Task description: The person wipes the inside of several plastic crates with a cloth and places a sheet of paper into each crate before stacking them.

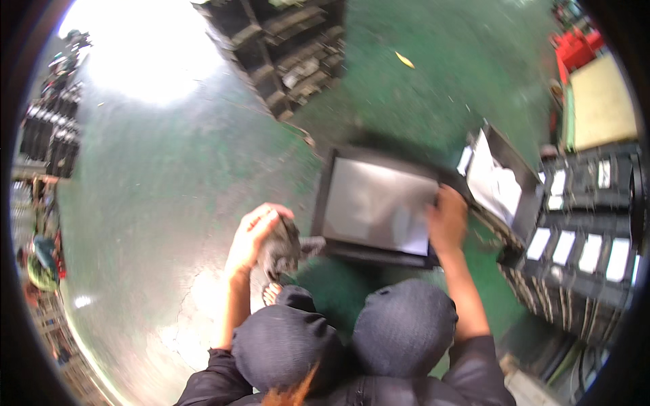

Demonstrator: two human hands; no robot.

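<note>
My left hand [252, 233] is closed round a crumpled grey rag [279, 250], a loose end of which sticks out toward the tray. In front of my knees is a shallow black tray [323, 193] with a raised rim. A smooth pale grey sheet or panel [379, 206] fills its inside and reflects light. At the tray's right side, my right hand [449, 218] grips the rim, its fingers blurred and reaching over the inner edge.
A dark box [518, 152] holding crumpled white paper stands right of the tray. Black bins [575, 250] with white labels are stacked farther right. A dark compartmented rack [271, 47] stands ahead, with a yellow leaf-like scrap [405, 61] on the green floor [156, 176].
</note>
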